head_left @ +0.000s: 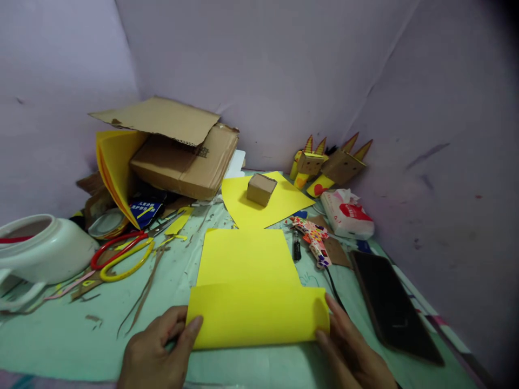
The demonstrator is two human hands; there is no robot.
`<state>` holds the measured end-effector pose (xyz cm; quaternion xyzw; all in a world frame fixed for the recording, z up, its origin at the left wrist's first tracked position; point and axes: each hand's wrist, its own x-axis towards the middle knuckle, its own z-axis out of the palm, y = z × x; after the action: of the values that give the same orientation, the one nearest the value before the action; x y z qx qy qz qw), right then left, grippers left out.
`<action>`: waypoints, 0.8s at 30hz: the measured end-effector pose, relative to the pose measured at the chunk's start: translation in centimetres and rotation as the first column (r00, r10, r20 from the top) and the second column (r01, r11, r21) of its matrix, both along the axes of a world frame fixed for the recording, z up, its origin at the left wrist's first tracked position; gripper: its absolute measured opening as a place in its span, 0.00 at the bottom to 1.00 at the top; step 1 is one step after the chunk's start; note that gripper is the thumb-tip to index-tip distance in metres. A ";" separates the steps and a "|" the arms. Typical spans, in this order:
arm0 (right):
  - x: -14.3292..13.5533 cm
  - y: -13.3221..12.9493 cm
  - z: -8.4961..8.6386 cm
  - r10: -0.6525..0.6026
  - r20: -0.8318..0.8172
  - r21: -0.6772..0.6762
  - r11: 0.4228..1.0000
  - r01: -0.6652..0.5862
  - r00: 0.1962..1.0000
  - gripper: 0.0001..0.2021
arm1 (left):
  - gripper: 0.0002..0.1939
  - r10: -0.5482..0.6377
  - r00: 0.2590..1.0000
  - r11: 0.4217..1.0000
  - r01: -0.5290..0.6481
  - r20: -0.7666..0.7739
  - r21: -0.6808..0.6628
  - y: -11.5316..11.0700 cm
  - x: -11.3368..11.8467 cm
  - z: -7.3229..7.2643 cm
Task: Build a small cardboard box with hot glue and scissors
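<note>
A sheet of yellow paper (255,319), its near part bent over into a curve, lies between my two hands. My left hand (164,346) pinches its left edge, with the thumb on top. At the right edge, my right hand (352,346) grips the curled end between thumb and fingers. Beyond the curve, a flat yellow piece (247,256) extends away from me; whether it is the same sheet I cannot tell. Further back, a small cardboard box (261,189) sits on another yellow paper piece (251,216) with a rounded left edge.
Red-and-yellow scissors (127,256) and a white pot (52,248) are at left, below stacked cardboard (182,162). At right are a patterned glue gun (314,237) with a cord, a tissue pack (347,213) and a black phone (393,305). Horned cardboard figures (340,165) stand behind.
</note>
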<state>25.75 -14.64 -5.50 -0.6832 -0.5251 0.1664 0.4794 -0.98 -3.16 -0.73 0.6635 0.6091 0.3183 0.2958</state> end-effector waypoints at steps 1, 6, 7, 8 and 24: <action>0.4 -0.2 -0.1 0.038 0.105 0.020 0.999 -0.040 0.994 0.23 | 0.13 0.005 1.000 1.000 -0.004 -0.010 0.022 0.0 0.0 0.0; 2.3 0.3 1.1 0.204 0.397 0.014 0.973 -0.228 0.895 0.26 | 0.26 -0.117 0.982 0.964 0.148 -0.148 0.220 0.9 -1.2 -0.6; 2.4 0.8 1.6 0.228 0.412 0.014 0.966 -0.256 0.882 0.27 | 0.26 -0.180 0.968 0.943 0.221 -0.176 0.249 1.2 -1.7 -0.7; 2.6 1.3 2.2 0.251 0.419 0.018 0.959 -0.284 0.872 0.27 | 0.23 -0.240 0.950 0.918 0.289 -0.201 0.270 1.6 -2.1 -0.7; 3.9 2.6 1.6 0.324 0.447 -0.001 0.932 -0.362 0.834 0.18 | 0.17 -0.525 0.722 0.586 0.690 -0.450 0.424 4.1 -3.4 1.6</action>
<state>29.66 -12.00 -3.86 -0.5770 -0.7401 0.0690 0.3385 -4.33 0.97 0.88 0.9260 0.2536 0.2654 0.0886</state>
